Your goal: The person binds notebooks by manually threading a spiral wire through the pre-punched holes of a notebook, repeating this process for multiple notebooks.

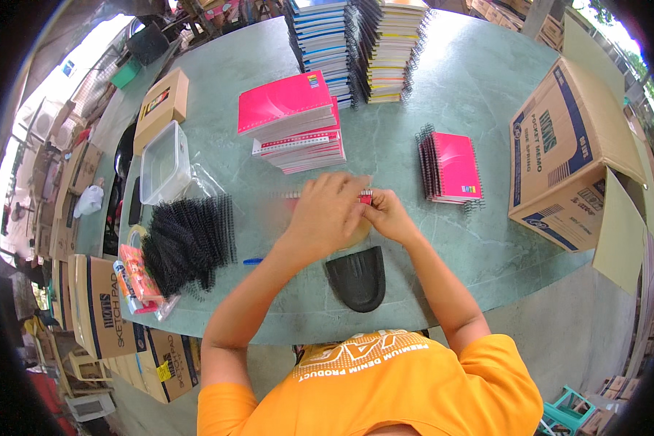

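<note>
Both hands meet at table centre. Left hand point(325, 214) curls over small pink notebook point(365, 197), fingers closed on it; right hand point(386, 215) pinches its edge. Notebook mostly hidden, blurred. Likely step: fitting spiral binding. Next move seems to need steady alignment. Nearby: black coil pile point(187, 243) left, finished pink notebooks point(452, 167) right, black pad point(356, 277) below.

- Pile of black spiral coils point(187, 243) to my left on the green table point(472, 80)
- Clear plastic tub point(164, 161) beyond the coils
- Pink notebook stack point(292, 120) ahead of me
- Small pink spiral pads point(452, 168) to my right
- Open cardboard box point(570, 156) at the right edge
- Black curved pad point(356, 277) nearest me
</note>
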Motion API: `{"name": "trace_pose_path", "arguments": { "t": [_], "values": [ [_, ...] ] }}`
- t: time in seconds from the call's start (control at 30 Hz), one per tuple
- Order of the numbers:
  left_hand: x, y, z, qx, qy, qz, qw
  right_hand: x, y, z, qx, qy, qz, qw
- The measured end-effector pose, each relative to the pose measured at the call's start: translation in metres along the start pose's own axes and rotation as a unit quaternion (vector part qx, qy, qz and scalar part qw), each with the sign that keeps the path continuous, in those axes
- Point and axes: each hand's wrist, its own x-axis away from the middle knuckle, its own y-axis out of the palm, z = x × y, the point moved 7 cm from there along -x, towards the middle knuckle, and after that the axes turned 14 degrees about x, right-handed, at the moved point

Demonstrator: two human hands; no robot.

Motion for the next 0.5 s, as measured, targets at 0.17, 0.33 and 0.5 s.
{"name": "trace_pose_path", "arguments": {
  "t": [0.17, 0.33, 0.5],
  "values": [
    [-0.001, 0.014, -0.015, 0.058, 0.01, -0.027, 0.998, 0.002, 0.0, -0.001, 0.063, 0.0, -0.019, 0.998],
    [-0.003, 0.017, -0.01, 0.048, 0.009, -0.071, 0.996, 0.002, -0.002, -0.005, 0.068, -0.011, -0.004, 0.998],
    [0.002, 0.016, -0.001, 0.031, 0.064, -0.025, 0.997, 0.001, 0.005, 0.021, -0.007, -0.015, 0.007, 1.0]
  ]
}}
